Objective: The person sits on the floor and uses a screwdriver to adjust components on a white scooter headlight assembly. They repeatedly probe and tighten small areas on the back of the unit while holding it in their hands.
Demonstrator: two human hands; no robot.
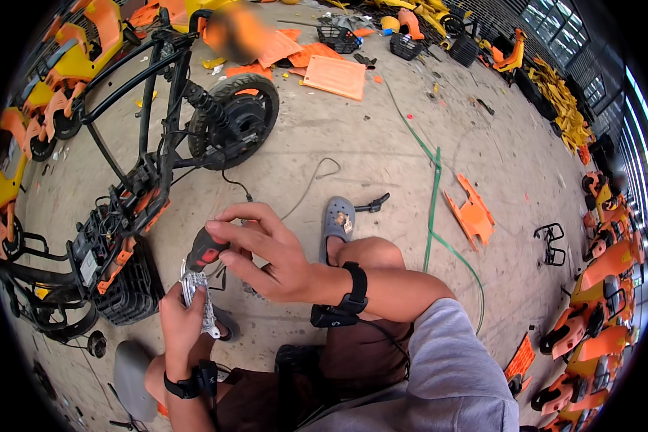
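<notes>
My left hand (178, 321) is wrapped round a silver, finned metal housing (207, 317), held upright above my lap at the lower left. In my right hand (277, 261) is a screwdriver (206, 249) with a stubby black and red handle, gripped at its top by thumb and fingers. The screwdriver points down at the upper end of the housing; its tip is hard to make out, so I cannot tell whether it sits in a screw. Dark thin wires show just behind the housing.
A stripped black scooter frame (133, 162) with a rear wheel (237, 122) stands at the left. Orange panels (335, 76) lie farther off. A green strap (435, 194) and an orange plastic piece (472, 212) lie on the floor. Several orange scooters (603, 335) line the right side.
</notes>
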